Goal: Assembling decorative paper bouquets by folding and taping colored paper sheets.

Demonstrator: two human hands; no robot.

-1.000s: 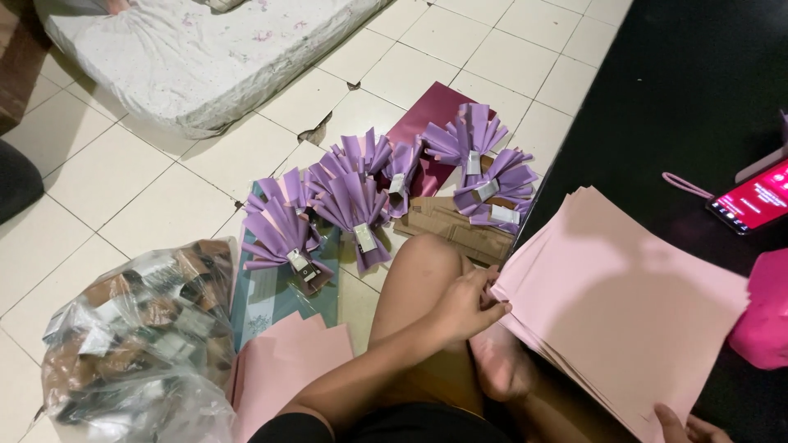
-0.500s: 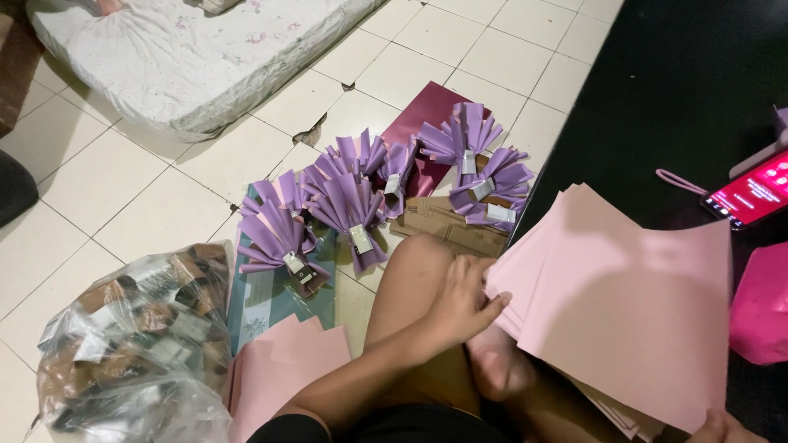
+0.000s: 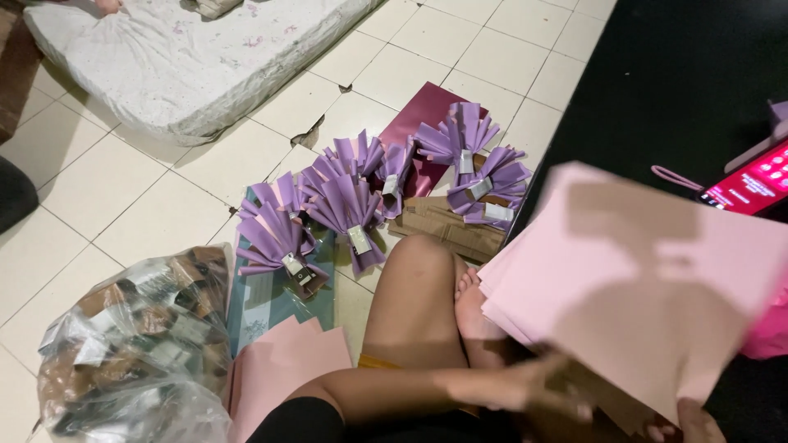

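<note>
A large pink paper sheet (image 3: 657, 279) is lifted and tilted over my lap, blurred by motion. My right hand (image 3: 694, 425) grips its lower edge at the bottom right. My left hand (image 3: 546, 385), also blurred, reaches across my legs to the sheet's lower left corner; its grip is unclear. More pink sheets in a stack (image 3: 499, 289) lie under the raised one, beside my foot.
Several purple paper-wrapped bouquets (image 3: 345, 205) lie on the tiled floor, on teal (image 3: 263, 303), maroon (image 3: 427, 111) and brown cardboard (image 3: 443, 226) sheets. A clear plastic bag (image 3: 131, 344) sits at left, a mattress (image 3: 164, 66) behind. A phone (image 3: 751, 184) rests on the black mat (image 3: 673, 82).
The pink sheet has been raised higher and swung toward me. My left hand has slid from the stack's edge down to the sheet's lower corner.
</note>
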